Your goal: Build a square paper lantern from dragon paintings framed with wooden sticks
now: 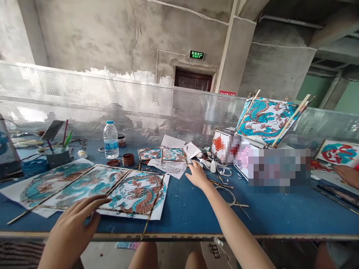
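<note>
My left hand (75, 220) rests at the front edge of a large dragon painting (131, 194) in turquoise and brown, its fingers stretched out over the thin stick frame. Thumb and fingers are apart. That painting has several panels divided by dark sticks and lies flat on the paper. My right hand (198, 175) reaches forward, fingers apart, beside the right end of a small framed dragon painting (173, 154). Whether its fingertips touch the stick there, I cannot tell. Under the small painting lies a sheet with a line drawing (169, 167).
On the blue table (193, 213) stand a water bottle (111, 141), an open brown paint jar (128, 160) and a cup with brushes (58, 158). Cables (224, 170) and sticks lie right of my right hand. A dragon lantern (266, 119) stands behind; another person's hand (347, 175) is far right.
</note>
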Tool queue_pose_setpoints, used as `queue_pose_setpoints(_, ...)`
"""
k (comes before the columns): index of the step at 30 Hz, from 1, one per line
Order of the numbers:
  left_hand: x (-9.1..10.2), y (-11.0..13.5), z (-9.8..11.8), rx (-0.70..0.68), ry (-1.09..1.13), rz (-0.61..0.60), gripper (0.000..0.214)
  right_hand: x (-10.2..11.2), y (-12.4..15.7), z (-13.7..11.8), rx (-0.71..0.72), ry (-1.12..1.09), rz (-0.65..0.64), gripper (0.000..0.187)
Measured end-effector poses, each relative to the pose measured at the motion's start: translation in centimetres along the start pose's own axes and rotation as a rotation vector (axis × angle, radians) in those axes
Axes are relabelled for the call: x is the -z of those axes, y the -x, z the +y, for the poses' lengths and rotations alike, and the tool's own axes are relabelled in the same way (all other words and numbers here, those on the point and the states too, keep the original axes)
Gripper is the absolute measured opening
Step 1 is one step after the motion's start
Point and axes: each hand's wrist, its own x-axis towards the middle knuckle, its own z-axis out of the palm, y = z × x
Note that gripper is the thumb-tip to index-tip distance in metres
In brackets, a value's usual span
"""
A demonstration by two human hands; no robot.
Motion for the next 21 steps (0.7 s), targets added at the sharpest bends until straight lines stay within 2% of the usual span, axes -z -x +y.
queue_pose_setpoints(2, 1.5, -2.6, 2.9, -0.028, 0.032, -0.127, 0.034, 0.0, 0.0, 0.1, -0.004, -0.007, -0.005, 0.039)
queue_pose_setpoints(5, 2.7, -6.5, 7.6, -0.067, -0.004, -0.354, 0.039, 0.0, 0.0, 0.3, -0.017, -0.014, -0.016, 0.038)
queue_pose_setpoints(7, 2.3, -9.1, 10.3, -0.138, -0.069, -0.514, 0.037, 0.0, 0.0, 0.5, -0.024, -0.019, -0.026, 0.039)
queue_pose_setpoints(9, 0.9, -11.6, 12.0, -0.212, -0.154, -0.571, 0.033, -0.1, 0.0, 0.7, -0.028, -0.022, -0.035, 0.039)
queue_pose_setpoints(11, -1.2, -13.9, 12.5, -0.199, -0.209, -0.635, 0.031, -0.2, -0.1, 0.8, -0.033, -0.023, -0.041, 0.039)
queue_pose_setpoints(12, -2.5, -14.9, 12.3, -0.157, -0.209, -0.701, 0.03, -0.2, -0.1, 0.8, -0.034, -0.022, -0.043, 0.038)
queue_pose_setpoints(14, -5.0, -16.8, 11.6, -0.102, -0.205, -0.746, 0.03, -0.3, -0.2, 0.8, -0.037, -0.022, -0.045, 0.039)
queue_pose_setpoints(18, -9.6, -19.7, 10.1, -0.018, -0.188, -0.679, 0.035, -0.4, -0.3, 0.7, -0.045, -0.025, -0.051, 0.039)
queue_pose_setpoints(21, -12.0, -21.3, 9.8, 0.008, -0.132, -0.62, 0.032, -0.5, -0.3, 0.7, -0.044, -0.032, -0.059, 0.038)
